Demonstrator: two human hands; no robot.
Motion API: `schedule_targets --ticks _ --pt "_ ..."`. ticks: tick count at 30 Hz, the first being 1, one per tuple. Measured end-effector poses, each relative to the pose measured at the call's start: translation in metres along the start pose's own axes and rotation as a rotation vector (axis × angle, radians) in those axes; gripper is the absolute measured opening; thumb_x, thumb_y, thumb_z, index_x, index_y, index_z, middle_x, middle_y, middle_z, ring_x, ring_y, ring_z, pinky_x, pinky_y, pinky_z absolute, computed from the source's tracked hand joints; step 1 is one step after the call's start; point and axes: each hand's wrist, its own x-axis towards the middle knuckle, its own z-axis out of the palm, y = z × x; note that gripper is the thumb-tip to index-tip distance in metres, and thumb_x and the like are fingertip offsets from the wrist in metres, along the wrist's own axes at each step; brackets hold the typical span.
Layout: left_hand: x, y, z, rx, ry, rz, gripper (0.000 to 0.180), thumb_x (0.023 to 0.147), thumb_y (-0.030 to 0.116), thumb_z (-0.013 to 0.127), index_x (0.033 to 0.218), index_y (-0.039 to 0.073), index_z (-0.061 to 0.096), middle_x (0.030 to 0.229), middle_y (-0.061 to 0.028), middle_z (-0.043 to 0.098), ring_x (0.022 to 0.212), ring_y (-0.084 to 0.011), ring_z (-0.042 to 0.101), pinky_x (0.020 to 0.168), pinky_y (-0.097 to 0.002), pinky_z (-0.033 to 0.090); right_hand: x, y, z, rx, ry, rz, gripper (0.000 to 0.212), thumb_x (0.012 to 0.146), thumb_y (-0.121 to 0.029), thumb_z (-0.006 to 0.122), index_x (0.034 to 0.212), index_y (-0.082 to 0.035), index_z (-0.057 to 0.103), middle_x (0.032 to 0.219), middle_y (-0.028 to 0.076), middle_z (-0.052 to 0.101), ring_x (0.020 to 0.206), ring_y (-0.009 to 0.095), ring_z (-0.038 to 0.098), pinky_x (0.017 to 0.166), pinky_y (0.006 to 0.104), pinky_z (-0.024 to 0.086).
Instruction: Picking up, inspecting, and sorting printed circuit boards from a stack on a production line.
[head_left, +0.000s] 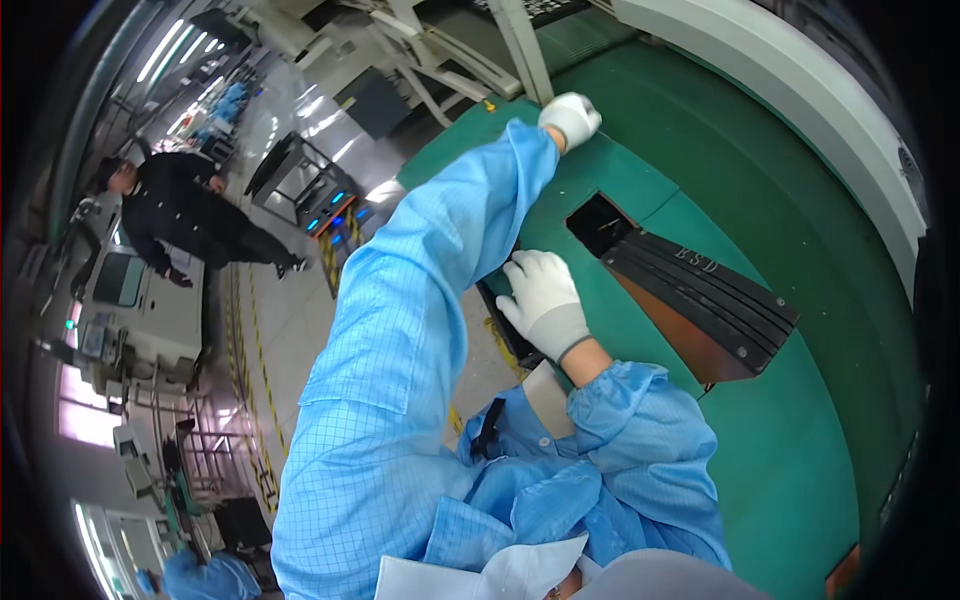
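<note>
At the top middle, my left hand [572,120] in a white glove is closed over the green work surface [640,165]; whatever its fingers may hold is hidden. My right hand [545,300], also white-gloved, lies by the near edge of that surface with its fingers stretched and thumb apart, and nothing shows in it. A dark tray or drawer edge [512,335] shows beside and partly under this hand. To its right rests a long black ribbed holder [700,295] with a brown side and a dark opening at its far left end. Neither hand touches the holder.
A pale curved machine frame [780,80] arches over the far right. A metal post [522,45] rises near my left hand. On the left, a person in black [190,210] stands near a dark cart [305,190] with blue lights. Yellow-black tape marks the floor [285,330].
</note>
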Motion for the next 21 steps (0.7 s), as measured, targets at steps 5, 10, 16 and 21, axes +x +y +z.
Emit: schedule_targets --ticks 5,10,16,21 --pt "0.098 0.022 0.005 0.02 0.081 -0.232 0.036 0.09 0.032 0.06 0.111 0.007 0.075 0.119 -0.0194 0.071 0.11 -0.0374 0.068 0.096 -0.0454 0.054 0.006 0.001 -0.004 0.108 -0.104 0.11 0.029 0.088 -0.027 0.062 0.101 -0.004 0.073 0.104 0.015 0.07 0.103 0.036 0.06 0.094 0.0455 0.044" --pt "0.155 0.013 0.016 0.082 0.131 -0.462 0.044 0.092 0.034 0.063 0.13 0.011 0.062 0.137 -0.0156 0.061 0.128 -0.0332 0.06 0.104 -0.0438 0.051 0.007 -0.003 -0.022 -0.176 -0.294 -0.006 0.026 0.09 -0.029 0.057 0.085 -0.012 0.076 0.088 0.007 0.071 0.089 0.03 0.059 0.083 0.0389 0.039" --pt "0.201 -0.051 0.018 0.252 0.248 -0.692 0.071 0.09 0.04 0.066 0.151 0.011 0.045 0.155 -0.0112 0.042 0.139 -0.0348 0.042 0.12 -0.0471 0.03 0.01 -0.006 -0.016 0.135 -0.258 0.057 0.031 0.087 -0.031 0.067 0.097 -0.002 0.07 0.11 0.011 0.06 0.113 0.029 0.053 0.106 0.0408 0.039" --pt "0.218 -0.043 0.026 0.204 0.134 -0.729 0.064 0.101 0.031 0.052 0.159 0.01 0.032 0.168 -0.0132 0.025 0.154 -0.0329 0.025 0.125 -0.0439 0.022 0.009 0.005 -0.02 0.198 -0.11 0.101 0.033 0.084 -0.028 0.069 0.1 0.001 0.067 0.113 0.012 0.061 0.113 0.029 0.054 0.104 0.0409 0.041"
